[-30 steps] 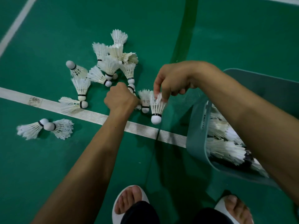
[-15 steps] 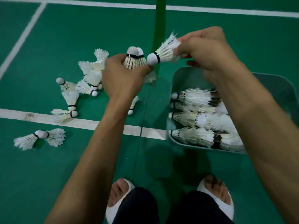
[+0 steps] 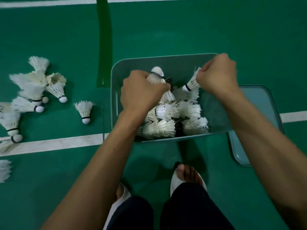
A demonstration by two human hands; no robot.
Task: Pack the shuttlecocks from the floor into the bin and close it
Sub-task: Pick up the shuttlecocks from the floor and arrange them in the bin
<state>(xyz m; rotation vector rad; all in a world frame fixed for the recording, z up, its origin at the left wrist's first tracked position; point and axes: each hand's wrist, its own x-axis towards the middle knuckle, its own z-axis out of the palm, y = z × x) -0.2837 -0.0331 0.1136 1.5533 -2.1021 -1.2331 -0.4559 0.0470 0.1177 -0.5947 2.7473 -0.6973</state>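
Observation:
A translucent grey-green bin (image 3: 114, 90) stands on the green court floor, holding several white shuttlecocks (image 3: 167, 125) laid in rows. My left hand (image 3: 141, 90) is over the bin's left half and grips a bunch of shuttlecocks (image 3: 157, 75), one cork pointing up. My right hand (image 3: 217, 73) hovers over the bin's far right corner and pinches one shuttlecock (image 3: 191, 83) by its feathers, cork pointing down-left. Several loose shuttlecocks (image 3: 36, 90) lie on the floor to the left, and a single one (image 3: 84, 111) sits nearer the bin.
The bin's lid (image 3: 259, 103) lies flat on the floor at the right, partly under the bin. White court lines (image 3: 54, 144) cross the floor. My two feet in white slippers (image 3: 187, 176) stand just in front of the bin.
Both hands have carried their shuttlecocks from above the floor pile rightwards and now hold them over the bin. The view has swung right, so the pile sits further left.

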